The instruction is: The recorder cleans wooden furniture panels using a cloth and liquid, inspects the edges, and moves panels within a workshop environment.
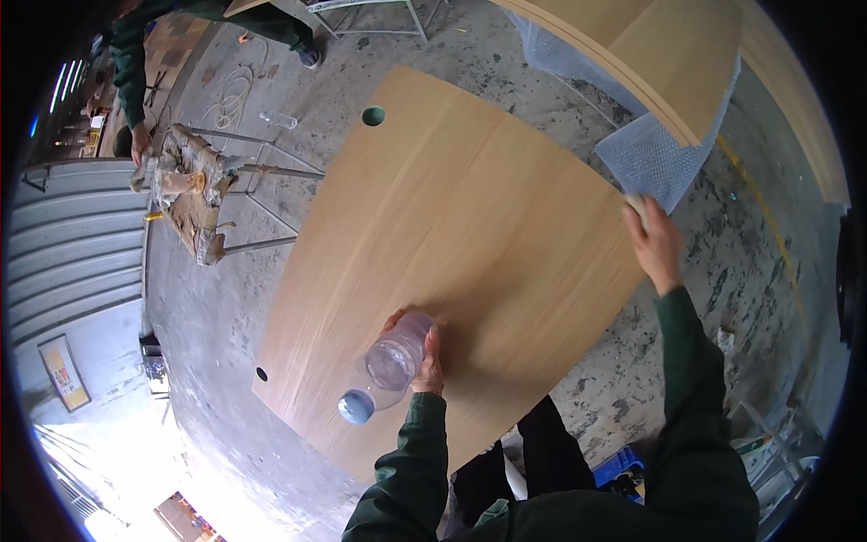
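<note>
A large light-wood panel (470, 199) with curved edges and a round hole near two of its corners lies before me. My left hand (431, 361) is wrapped round a clear plastic bottle (390, 363) above the panel's near part. The bottle is tilted, its blue cap (356, 406) pointing to the lower left; little of what is inside can be told. At the panel's right edge, my right hand (659, 248) is closed on a small pale pad (637, 208). Fingers cover much of that pad, so its exact kind is hidden.
A metal stand (209, 194) with a messy, crusted top stands left of the panel; another person's hand (141, 144) reaches to it. Beyond, a hose (233, 95) and a clear bottle (278, 119) lie on the floor. Another wooden piece (668, 63) rests over bubble wrap (646, 158) at far right.
</note>
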A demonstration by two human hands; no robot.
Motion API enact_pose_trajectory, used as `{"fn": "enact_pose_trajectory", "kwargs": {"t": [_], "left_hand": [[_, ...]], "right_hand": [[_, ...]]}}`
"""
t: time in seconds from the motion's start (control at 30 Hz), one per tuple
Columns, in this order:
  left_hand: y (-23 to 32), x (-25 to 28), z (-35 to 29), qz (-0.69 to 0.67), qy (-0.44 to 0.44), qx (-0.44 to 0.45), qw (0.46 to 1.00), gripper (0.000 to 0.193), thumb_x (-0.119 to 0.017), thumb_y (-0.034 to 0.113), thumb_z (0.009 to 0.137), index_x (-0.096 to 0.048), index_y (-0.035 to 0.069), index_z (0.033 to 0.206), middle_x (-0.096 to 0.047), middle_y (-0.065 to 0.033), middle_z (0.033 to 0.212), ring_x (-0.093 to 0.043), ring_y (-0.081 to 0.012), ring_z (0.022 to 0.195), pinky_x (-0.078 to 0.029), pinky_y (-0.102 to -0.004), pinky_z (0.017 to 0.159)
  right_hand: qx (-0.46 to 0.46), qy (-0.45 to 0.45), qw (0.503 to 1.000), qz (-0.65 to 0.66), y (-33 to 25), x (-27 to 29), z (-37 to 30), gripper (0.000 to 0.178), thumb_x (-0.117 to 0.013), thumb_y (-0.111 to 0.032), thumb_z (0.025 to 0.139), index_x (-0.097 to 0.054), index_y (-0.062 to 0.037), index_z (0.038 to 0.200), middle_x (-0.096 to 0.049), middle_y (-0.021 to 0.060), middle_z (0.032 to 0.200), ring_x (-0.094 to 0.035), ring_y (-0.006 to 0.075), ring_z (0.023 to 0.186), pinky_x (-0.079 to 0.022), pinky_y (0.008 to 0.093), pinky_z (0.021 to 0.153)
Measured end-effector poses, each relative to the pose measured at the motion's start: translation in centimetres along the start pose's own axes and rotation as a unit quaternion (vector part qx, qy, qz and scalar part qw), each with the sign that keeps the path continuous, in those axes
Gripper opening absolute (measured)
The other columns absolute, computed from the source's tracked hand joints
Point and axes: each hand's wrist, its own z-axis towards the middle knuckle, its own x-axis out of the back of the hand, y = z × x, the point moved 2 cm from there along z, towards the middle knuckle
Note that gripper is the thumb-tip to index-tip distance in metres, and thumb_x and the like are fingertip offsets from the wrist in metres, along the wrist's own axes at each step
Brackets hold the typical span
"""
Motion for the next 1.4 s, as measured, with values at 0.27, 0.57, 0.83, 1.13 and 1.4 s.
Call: {"fn": "enact_pose_trajectory", "kwargs": {"t": [0.27,0.57,0.83,1.13,1.4], "left_hand": [[-1.1,-0.5,-0.4,-0.063,-0.020,0.033,0.997,0.064,-0.075,0.013,0.066,-0.039,0.006,0.119,-0.046,-0.0083,0.114,-0.045,-0.0205,0.104,-0.038,-0.0352,0.089],[-0.4,0.4,-0.1,-0.063,-0.026,0.000,0.998,0.056,-0.071,0.017,0.073,-0.044,0.003,0.120,-0.049,-0.0098,0.112,-0.048,-0.0225,0.101,-0.038,-0.0346,0.089],[-1.0,4.2,-4.2,-0.094,-0.108,0.002,0.990,0.055,-0.069,0.013,0.073,-0.042,0.005,0.120,-0.045,-0.0108,0.118,-0.046,-0.0239,0.104,-0.038,-0.0396,0.093],[-0.8,2.6,-2.9,-0.025,-0.216,-0.039,0.975,0.053,-0.067,0.015,0.075,-0.042,0.005,0.121,-0.044,-0.0118,0.120,-0.046,-0.0252,0.106,-0.037,-0.0401,0.094],[-0.8,-1.3,-1.1,0.084,-0.230,-0.159,0.956,0.052,-0.065,0.017,0.077,-0.042,0.004,0.122,-0.043,-0.0126,0.123,-0.045,-0.0263,0.108,-0.036,-0.0405,0.096]], "right_hand": [[-0.301,0.126,0.920,0.216,3.6,0.7,-9.8,0.048,-0.047,-0.039,0.090,-0.044,-0.0023,0.121,-0.049,0.0179,0.117,-0.049,0.0242,0.105,-0.042,0.0343,0.081],[0.031,0.052,0.952,0.301,-16.7,1.5,-11.1,0.038,-0.045,0.009,0.067,-0.068,-0.0074,0.093,-0.046,0.0149,0.120,-0.052,0.0244,0.103,-0.045,0.0347,0.086],[0.155,-0.053,0.960,0.228,-30.4,2.5,-9.1,0.046,-0.074,-0.030,0.059,-0.058,-0.0101,0.096,-0.039,0.0134,0.122,-0.044,0.0278,0.098,-0.035,0.0402,0.080],[0.022,0.097,0.953,0.286,-26.2,4.6,-11.7,0.041,-0.078,-0.027,0.053,-0.054,-0.0055,0.079,-0.044,0.0109,0.105,-0.047,0.0252,0.082,-0.041,0.0368,0.066],[-0.171,0.273,0.877,0.356,-16.7,11.1,-23.0,0.053,-0.083,-0.036,0.051,-0.060,-0.0079,0.090,-0.052,0.0168,0.103,-0.058,0.0299,0.089,-0.049,0.0347,0.069]]}}
